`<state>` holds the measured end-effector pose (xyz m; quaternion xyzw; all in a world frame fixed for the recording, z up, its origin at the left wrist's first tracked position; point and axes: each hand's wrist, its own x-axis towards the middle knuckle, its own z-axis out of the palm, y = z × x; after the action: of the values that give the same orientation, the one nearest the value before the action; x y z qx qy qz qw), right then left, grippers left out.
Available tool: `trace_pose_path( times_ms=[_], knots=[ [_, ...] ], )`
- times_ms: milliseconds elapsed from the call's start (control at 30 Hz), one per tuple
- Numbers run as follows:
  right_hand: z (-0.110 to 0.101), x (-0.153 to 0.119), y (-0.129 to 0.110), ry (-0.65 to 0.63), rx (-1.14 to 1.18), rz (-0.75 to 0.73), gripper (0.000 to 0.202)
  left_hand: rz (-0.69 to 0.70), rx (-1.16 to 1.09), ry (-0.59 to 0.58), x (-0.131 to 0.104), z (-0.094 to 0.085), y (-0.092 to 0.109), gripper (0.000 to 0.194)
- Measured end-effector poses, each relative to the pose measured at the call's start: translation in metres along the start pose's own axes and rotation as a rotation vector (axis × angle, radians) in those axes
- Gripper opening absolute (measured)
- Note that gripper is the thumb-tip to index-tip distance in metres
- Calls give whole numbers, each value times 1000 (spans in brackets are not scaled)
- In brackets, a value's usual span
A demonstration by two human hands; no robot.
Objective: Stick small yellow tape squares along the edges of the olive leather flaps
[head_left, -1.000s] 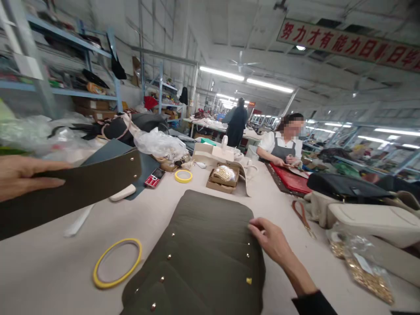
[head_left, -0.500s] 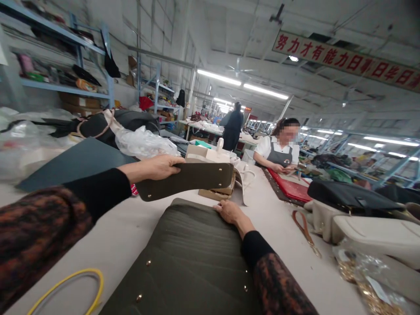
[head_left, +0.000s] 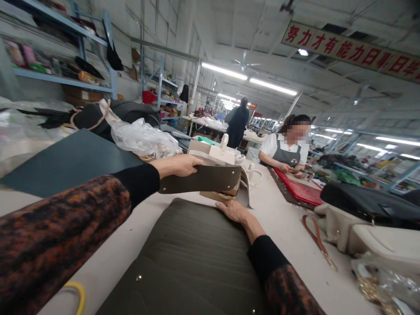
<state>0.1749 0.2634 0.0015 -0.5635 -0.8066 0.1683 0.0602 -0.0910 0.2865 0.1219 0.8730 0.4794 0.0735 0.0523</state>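
Observation:
My left hand (head_left: 180,165) is closed on the upper edge of a dark olive leather strip (head_left: 200,180). The strip has rounded corners and small gold studs, and stands on edge above the table. In front of me lies a large olive leather panel (head_left: 193,249) with faint creases and gold studs. My right hand (head_left: 235,211) is at its far right corner, with fingers curled at the edge; their tips are partly hidden. Just behind the strip is a small cardboard box (head_left: 218,195), beside white bag pieces (head_left: 211,152).
A dark blue-grey sheet (head_left: 65,164) and a clear plastic bag (head_left: 144,138) lie at left. A yellow cord (head_left: 78,295) is near the front. To the right are a brown wrist strap (head_left: 316,238), black and cream bags (head_left: 364,203) and bagged gold hardware (head_left: 370,280). A co-worker (head_left: 288,151) handles red leather (head_left: 297,186).
My left hand has moved right with the olive strip, closer to the cardboard box. My right hand has shifted slightly right at the panel's corner. The view has turned a little left.

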Motion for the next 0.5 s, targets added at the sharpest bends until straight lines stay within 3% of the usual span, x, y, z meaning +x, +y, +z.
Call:
trace_pose_path(
  times_ms=[100,367,500],
  knots=[
    [-5,-15,-3,-3,43,-42,43,34,-28,-24,6,2,2,37],
    [-31,-65,-24,173,160,-243,34,101,-50,-82,33,0,11,40],
    [-35,-76,-32,184,166,-266,33,172,-58,-140,53,15,19,36]
  ],
)
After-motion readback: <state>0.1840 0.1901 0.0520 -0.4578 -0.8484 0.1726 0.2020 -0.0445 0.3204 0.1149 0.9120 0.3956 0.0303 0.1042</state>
